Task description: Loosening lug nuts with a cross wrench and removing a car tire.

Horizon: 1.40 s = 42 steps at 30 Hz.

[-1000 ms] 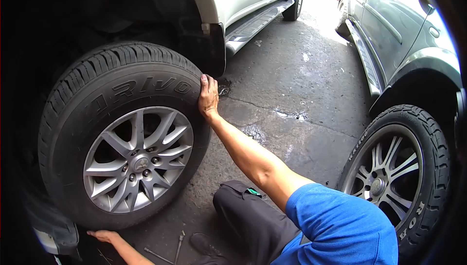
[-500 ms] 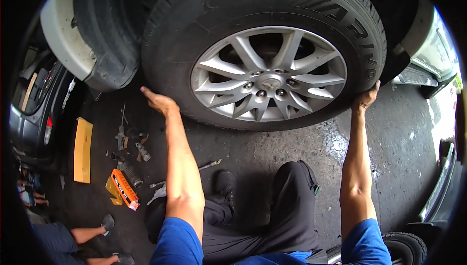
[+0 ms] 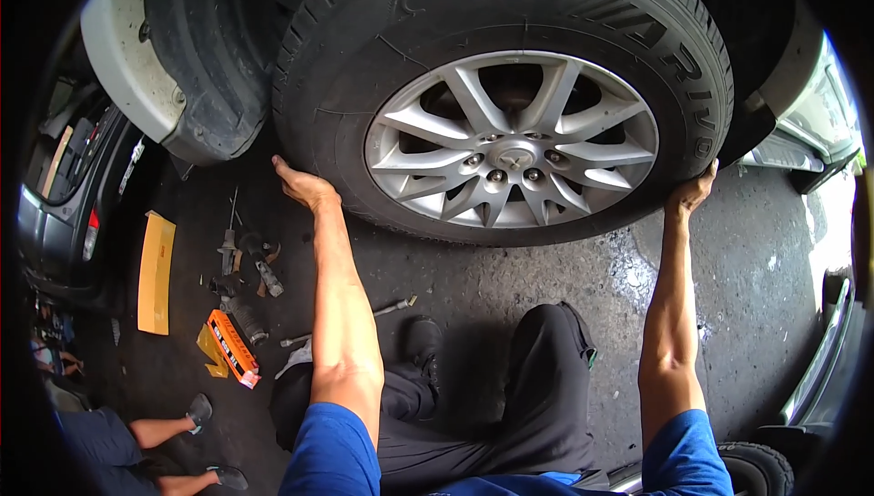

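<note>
A car wheel (image 3: 391, 145) fills the upper middle, with a black tyre and a silver spoked rim (image 3: 473, 100). Several nuts (image 3: 496, 176) show around its hub. My left hand (image 3: 309, 190) grips the tyre's lower left side, its palm against the rubber and some fingers hidden. On the lower right side, my right hand (image 3: 694, 193) is pressed around the tyre edge, fingers partly behind it. Both arms reach forward, one on each side of the wheel.
A wheel wrench (image 3: 387, 310) lies near my shoe (image 3: 421, 346). Used shock-absorber parts (image 3: 238, 300), an orange box (image 3: 233, 347) and a yellow carton (image 3: 157, 273) lie at left. Another person's legs (image 3: 168, 432) are at lower left. Another tyre (image 3: 765, 469) is at lower right.
The whole view has shifted slightly, with the wheel and car body a little farther right. Both hands keep their places on the tyre.
</note>
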### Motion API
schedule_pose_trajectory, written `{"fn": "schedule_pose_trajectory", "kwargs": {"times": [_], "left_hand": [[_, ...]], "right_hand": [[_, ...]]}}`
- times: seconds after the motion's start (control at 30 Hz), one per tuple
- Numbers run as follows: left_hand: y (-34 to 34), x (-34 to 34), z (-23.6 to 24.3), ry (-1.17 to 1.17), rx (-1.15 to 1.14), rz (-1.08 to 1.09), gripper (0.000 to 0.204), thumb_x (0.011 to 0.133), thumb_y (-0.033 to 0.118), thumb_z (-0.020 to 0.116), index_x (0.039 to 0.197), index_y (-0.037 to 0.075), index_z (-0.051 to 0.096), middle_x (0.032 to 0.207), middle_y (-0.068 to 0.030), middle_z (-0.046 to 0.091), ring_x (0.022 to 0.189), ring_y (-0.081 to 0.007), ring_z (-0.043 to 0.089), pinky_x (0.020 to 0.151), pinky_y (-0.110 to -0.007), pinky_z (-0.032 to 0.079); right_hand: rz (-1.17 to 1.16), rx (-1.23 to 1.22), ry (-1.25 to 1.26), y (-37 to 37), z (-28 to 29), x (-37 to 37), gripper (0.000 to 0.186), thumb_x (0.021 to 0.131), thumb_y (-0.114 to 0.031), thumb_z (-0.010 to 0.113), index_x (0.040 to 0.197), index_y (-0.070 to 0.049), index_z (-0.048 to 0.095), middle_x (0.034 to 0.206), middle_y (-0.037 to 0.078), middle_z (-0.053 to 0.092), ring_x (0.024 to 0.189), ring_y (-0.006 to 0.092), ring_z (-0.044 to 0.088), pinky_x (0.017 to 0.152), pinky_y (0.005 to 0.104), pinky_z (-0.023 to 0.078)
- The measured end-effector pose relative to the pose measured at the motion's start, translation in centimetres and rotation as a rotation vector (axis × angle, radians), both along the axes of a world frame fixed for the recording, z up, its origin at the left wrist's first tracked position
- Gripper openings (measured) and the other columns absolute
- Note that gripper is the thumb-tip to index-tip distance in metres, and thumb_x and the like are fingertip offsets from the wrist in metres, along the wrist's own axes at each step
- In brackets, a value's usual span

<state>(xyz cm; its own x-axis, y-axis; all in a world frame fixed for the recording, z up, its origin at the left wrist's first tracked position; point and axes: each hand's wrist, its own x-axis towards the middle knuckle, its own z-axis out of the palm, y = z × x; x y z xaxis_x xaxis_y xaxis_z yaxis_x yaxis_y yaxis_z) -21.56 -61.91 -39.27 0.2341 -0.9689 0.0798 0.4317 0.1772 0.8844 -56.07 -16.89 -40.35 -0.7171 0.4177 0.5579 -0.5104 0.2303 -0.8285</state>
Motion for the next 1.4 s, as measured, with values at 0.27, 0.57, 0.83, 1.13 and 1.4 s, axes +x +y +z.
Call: {"fn": "schedule_pose_trajectory", "kwargs": {"times": [0.27, 0.57, 0.83, 1.13, 1.4], "left_hand": [[-1.4, 0.8, -0.7, -0.025, -0.004, 0.02, 0.069, 0.094, 0.047, 0.036, 0.13, -0.012, 0.045, 0.141, -0.0258, 0.039, 0.13, -0.0326, 0.041, 0.11, -0.036, 0.028], [5.7, -1.3, -14.2, 0.506, 0.461, -0.076, 0.07, 0.097, 0.051, 0.024, 0.143, -0.001, 0.03, 0.15, -0.0191, 0.027, 0.137, -0.0298, 0.03, 0.113, -0.038, 0.025], [9.2, -6.6, -27.2, 0.235, 1.024, -0.071, 0.051, 0.091, 0.048, 0.032, 0.114, 0.008, 0.054, 0.109, -0.0044, 0.056, 0.094, -0.0166, 0.052, 0.087, -0.037, 0.041], [10.0, -9.2, -29.8, 0.448, 0.726, -0.159, 0.061, 0.087, 0.038, 0.028, 0.127, -0.002, 0.051, 0.134, -0.0151, 0.049, 0.119, -0.0304, 0.05, 0.104, -0.045, 0.04], [9.6, -8.6, -25.9, 0.536, 0.749, -0.117, 0.059, 0.089, 0.036, 0.028, 0.126, -0.004, 0.051, 0.135, -0.0168, 0.048, 0.119, -0.0334, 0.05, 0.103, -0.048, 0.04]], "right_hand": [[0.276, -0.237, -0.043, 0.2, -0.5, -0.9, 0.057, 0.099, -0.037, 0.031, 0.127, 0.01, 0.049, 0.129, 0.024, 0.053, 0.123, 0.0278, 0.047, 0.103, 0.0359, 0.034], [-0.004, 0.493, 0.702, -4.8, 16.0, 6.4, 0.036, 0.096, -0.02, 0.041, 0.122, 0.001, 0.054, 0.129, 0.02, 0.049, 0.121, 0.0343, 0.043, 0.104, 0.042, 0.031], [-0.033, 0.833, 0.333, -18.5, 27.2, 13.5, 0.075, 0.092, -0.058, 0.04, 0.136, 0.003, 0.04, 0.143, 0.029, 0.033, 0.137, 0.0397, 0.027, 0.113, 0.0422, 0.021], [-0.128, 0.854, 0.33, -18.6, 26.6, 14.3, 0.072, 0.092, -0.053, 0.042, 0.135, 0.006, 0.04, 0.143, 0.03, 0.032, 0.137, 0.0396, 0.027, 0.113, 0.0429, 0.021], [-0.129, 0.836, 0.453, -18.3, 27.4, 13.4, 0.058, 0.093, -0.044, 0.046, 0.129, 0.002, 0.046, 0.135, 0.026, 0.041, 0.127, 0.0412, 0.035, 0.106, 0.0433, 0.03]]}}
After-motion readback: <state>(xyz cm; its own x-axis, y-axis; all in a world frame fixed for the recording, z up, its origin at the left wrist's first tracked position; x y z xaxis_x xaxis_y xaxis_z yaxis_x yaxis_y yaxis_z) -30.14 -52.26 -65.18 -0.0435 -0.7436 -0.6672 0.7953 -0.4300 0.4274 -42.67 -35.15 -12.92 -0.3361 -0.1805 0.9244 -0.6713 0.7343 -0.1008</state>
